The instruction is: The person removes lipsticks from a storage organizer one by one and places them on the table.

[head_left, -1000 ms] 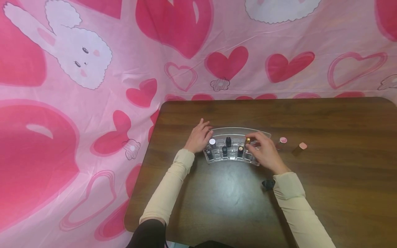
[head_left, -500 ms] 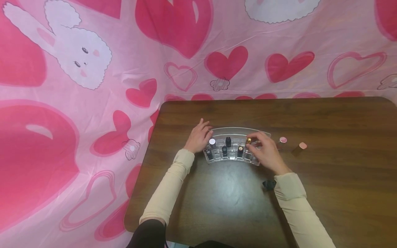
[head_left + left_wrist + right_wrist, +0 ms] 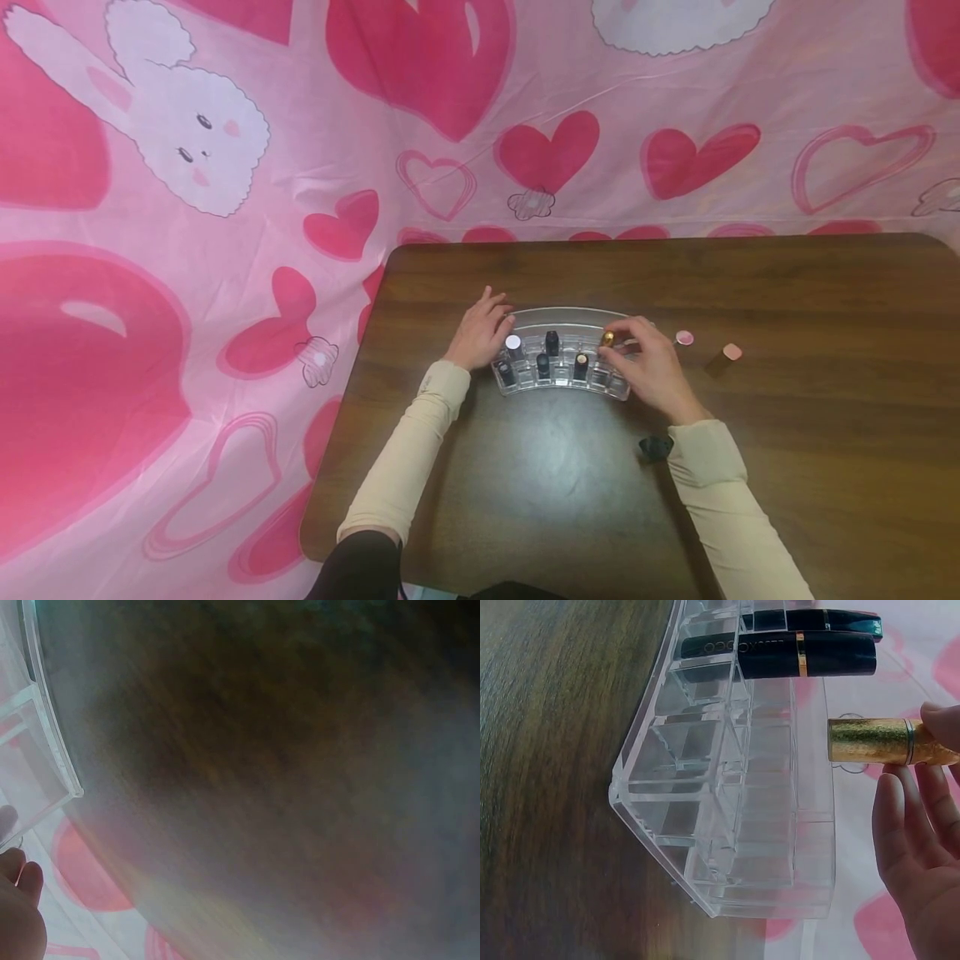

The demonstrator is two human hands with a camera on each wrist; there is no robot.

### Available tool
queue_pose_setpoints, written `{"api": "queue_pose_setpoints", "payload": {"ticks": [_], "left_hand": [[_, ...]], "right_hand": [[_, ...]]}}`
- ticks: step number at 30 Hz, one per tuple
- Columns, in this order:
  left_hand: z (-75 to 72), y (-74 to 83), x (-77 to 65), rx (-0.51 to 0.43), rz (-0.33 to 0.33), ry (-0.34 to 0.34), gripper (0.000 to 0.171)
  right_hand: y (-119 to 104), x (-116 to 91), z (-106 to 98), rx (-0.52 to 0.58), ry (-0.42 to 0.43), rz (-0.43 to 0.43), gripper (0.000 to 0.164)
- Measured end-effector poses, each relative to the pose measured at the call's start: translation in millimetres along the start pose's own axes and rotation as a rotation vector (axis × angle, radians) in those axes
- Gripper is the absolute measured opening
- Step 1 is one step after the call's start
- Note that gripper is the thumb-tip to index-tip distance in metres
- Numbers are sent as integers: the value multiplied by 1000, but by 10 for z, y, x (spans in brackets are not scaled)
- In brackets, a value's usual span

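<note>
A gold lipstick (image 3: 607,339) is pinched between the thumb and fingers of my right hand (image 3: 654,371). In the right wrist view the gold tube (image 3: 870,741) hangs over the clear lipstick organizer (image 3: 776,851), its end free above the compartments. The curved organizer (image 3: 562,315) stands on the table. In it are a white-topped tube (image 3: 513,342) and several black lipsticks (image 3: 552,342), one gold-topped (image 3: 582,363). My left hand (image 3: 476,335) rests at the organizer's left end with fingers extended; the left wrist view catches only its fingertips (image 3: 30,881) near the clear corner.
To the right of the organizer, a pink-topped tube (image 3: 684,338) and a peach-topped tube (image 3: 732,353) stand on the brown table (image 3: 540,500). A pink heart-patterned cloth (image 3: 450,75) hangs behind the table and along its left side.
My right hand has shifted slightly to the right, carrying the gold lipstick along the organizer's back row. My left hand and the other lipsticks stay put.
</note>
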State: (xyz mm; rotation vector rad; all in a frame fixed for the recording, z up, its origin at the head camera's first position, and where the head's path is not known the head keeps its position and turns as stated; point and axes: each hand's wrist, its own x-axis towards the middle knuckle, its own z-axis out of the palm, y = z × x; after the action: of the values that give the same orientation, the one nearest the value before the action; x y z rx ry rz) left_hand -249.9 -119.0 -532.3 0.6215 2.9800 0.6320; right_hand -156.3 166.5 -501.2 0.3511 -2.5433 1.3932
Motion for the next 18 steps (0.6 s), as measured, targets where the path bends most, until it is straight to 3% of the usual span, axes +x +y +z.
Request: {"api": "queue_pose_setpoints", "payload": {"ticks": [18], "left_hand": [[6, -13, 3, 17, 17, 11, 47]], "right_hand": [[28, -64, -98, 2, 66, 35, 35]]}}
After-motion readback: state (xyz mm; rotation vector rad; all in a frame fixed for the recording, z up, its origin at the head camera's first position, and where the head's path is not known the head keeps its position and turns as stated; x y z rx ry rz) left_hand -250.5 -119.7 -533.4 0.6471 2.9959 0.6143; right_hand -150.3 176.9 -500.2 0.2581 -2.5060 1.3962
